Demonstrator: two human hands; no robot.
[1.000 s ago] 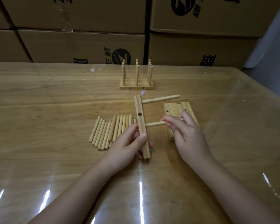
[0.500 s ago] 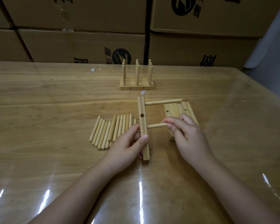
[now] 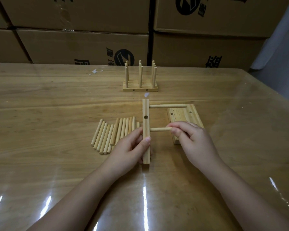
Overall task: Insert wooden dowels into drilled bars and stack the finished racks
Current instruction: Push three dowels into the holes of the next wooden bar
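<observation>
My left hand (image 3: 132, 147) grips a drilled wooden bar (image 3: 146, 124) that stands on its near end on the table. One dowel (image 3: 168, 106) sticks out to the right from the bar's far end. A side hole shows in the bar's middle. My right hand (image 3: 190, 137) pinches a second dowel (image 3: 160, 129), whose left end sits in the bar's lower hole. Several loose dowels (image 3: 113, 135) lie in a row left of the bar. Unfilled drilled bars (image 3: 183, 115) lie side by side under my right hand. Finished racks (image 3: 140, 84) with upright dowels stand at the back.
The wooden table (image 3: 48, 114) has a glossy clear cover. Cardboard boxes (image 3: 83, 45) are stacked along its far edge. The table's right edge runs diagonally at the right of the view.
The bar has turned from tilted to straight and shifted slightly right. My right hand has pushed the second dowel further into the bar.
</observation>
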